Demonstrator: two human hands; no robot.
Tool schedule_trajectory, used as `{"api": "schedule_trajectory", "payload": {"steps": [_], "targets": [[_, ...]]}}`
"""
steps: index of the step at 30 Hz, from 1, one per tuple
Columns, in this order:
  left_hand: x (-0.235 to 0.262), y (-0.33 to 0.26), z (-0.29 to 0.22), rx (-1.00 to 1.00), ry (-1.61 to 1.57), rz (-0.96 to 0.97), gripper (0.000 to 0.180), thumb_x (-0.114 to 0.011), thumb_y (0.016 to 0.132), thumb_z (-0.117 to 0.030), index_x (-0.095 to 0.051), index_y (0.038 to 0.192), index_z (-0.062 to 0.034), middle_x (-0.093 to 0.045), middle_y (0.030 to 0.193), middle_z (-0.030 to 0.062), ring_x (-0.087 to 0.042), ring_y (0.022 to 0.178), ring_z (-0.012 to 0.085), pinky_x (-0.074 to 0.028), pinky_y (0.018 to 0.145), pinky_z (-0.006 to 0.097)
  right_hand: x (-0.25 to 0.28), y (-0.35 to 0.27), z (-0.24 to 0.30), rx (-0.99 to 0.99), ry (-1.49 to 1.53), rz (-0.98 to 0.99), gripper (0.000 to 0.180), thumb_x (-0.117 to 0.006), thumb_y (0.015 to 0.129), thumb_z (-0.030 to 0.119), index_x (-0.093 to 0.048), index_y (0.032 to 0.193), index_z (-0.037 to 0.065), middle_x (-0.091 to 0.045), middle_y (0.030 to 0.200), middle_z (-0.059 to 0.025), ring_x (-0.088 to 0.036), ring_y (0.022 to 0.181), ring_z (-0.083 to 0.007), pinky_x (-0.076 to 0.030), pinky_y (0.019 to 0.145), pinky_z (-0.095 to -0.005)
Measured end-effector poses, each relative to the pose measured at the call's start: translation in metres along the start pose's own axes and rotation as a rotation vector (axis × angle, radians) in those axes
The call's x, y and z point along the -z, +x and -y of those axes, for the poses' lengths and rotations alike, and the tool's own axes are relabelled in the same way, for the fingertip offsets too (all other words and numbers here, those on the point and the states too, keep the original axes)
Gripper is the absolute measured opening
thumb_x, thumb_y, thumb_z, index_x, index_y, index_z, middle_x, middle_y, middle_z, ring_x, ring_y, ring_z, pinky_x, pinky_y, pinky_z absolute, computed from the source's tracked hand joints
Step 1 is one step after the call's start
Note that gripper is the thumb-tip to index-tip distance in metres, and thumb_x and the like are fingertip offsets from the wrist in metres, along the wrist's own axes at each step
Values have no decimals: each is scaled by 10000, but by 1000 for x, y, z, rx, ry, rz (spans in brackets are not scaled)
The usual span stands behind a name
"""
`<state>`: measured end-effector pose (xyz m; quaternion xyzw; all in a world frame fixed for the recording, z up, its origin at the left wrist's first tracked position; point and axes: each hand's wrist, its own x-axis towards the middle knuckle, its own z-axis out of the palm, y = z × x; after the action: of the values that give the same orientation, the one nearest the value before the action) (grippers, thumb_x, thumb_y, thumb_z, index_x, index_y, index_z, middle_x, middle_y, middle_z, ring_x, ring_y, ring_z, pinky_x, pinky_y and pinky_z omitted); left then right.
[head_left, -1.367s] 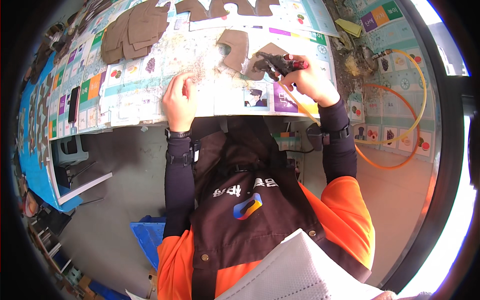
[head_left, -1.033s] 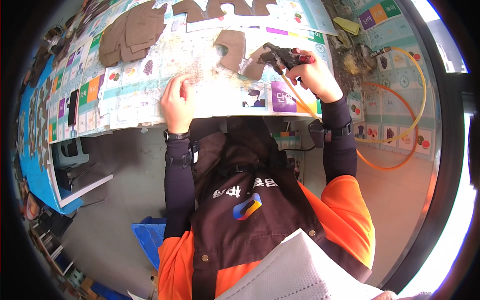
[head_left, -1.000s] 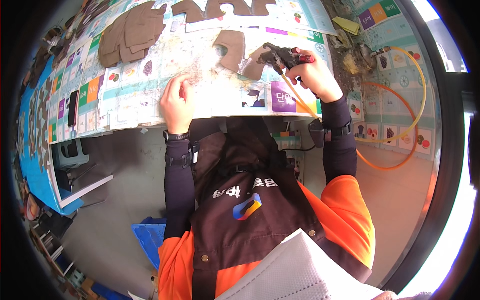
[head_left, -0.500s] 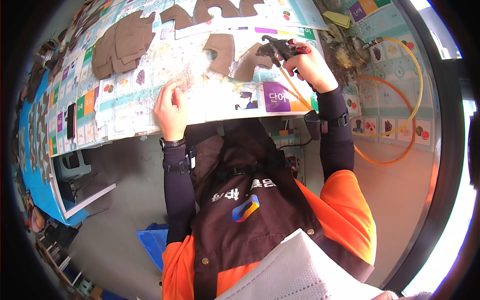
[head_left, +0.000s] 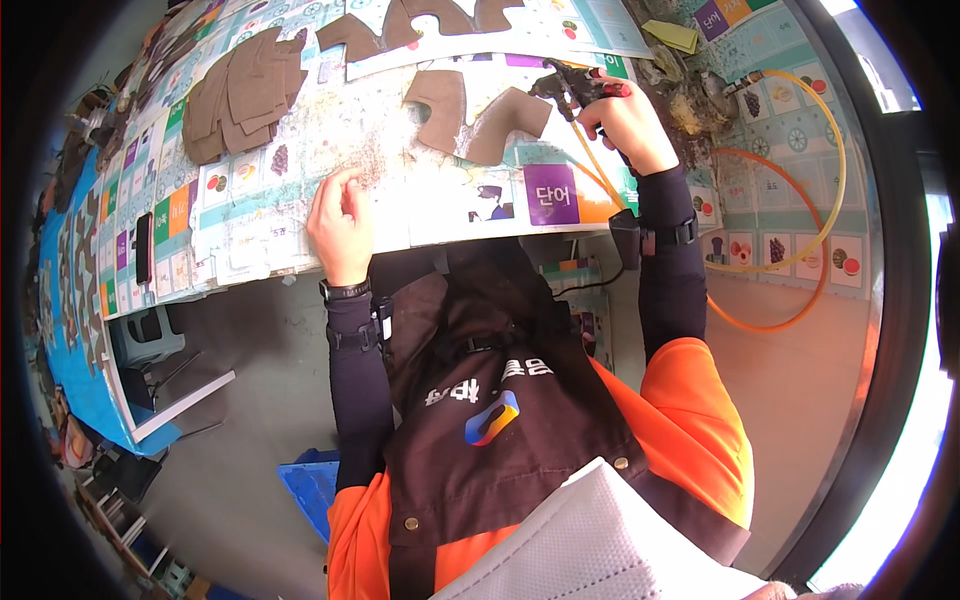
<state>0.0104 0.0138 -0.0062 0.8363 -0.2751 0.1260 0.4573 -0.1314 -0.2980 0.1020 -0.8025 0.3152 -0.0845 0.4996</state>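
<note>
My right hand (head_left: 632, 128) is wrapped round the handle of a dark spray gun (head_left: 572, 88) with red knobs, at the far right of the table. The gun's nozzle points left, close to the right end of a brown curved cut piece (head_left: 482, 130) lying flat; a whitish patch marks its middle. A thin orange hose runs down from the gun. Over the table's near edge, left of that piece, my left hand (head_left: 340, 225) hovers or rests, fingers loosely bent and apart, with nothing visible in it. Whether it touches the table I cannot tell.
A fanned stack of brown pieces (head_left: 245, 98) lies at the left, and more cut pieces (head_left: 405, 25) on a sheet at the back. A phone (head_left: 143, 248) sits near the left edge. Yellow and orange hoses (head_left: 838, 150) loop at the right, beside a crusted lump (head_left: 700, 100).
My right hand and the spray gun have shifted slightly right and away from me, uncovering the right end of the brown piece. My left hand has barely moved.
</note>
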Motion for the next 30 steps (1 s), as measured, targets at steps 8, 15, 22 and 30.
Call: {"api": "schedule_trajectory", "payload": {"steps": [8, 15, 22, 30], "targets": [[-2, 0, 4, -57, 19, -44, 136, -600, 919, -40, -684, 1025, -54, -671, 827, 54, -621, 679, 130, -501, 642, 284, -2, -3, -3, 11, 15, 28, 120, -607, 740, 18, -654, 831, -44, -606, 621, -53, -451, 440, -83, -329, 438, -255], [-2, 0, 6, -69, 7, -48, 134, -601, 918, -39, -686, 1021, -50, -661, 813, 48, -600, 664, 123, -493, 635, 277, -18, -12, -1, 6, -109, 104, 60, -617, 732, -5, -674, 710, -6, -670, 864, -32, -487, 480, -82, -373, 499, -232], [-2, 0, 4, -23, 9, -6, 137, -597, 920, -41, -686, 1024, -49, -667, 820, 50, -611, 673, 121, -497, 632, 281, -30, -33, 4, 78, -159, 173, 228, -680, 753, -3, -657, 980, -4, -631, 745, -20, -467, 490, -55, -395, 514, -207], [1, 2, -1, -52, 32, -64, 151, -599, 915, -57, -687, 1038, -53, -671, 879, 66, -612, 699, 148, -506, 661, 294, 9, -65, -11, 156, 105, 426, 321, -657, 814, 31, -623, 1134, 20, -694, 885, -29, -612, 728, -63, -427, 525, -203]]}}
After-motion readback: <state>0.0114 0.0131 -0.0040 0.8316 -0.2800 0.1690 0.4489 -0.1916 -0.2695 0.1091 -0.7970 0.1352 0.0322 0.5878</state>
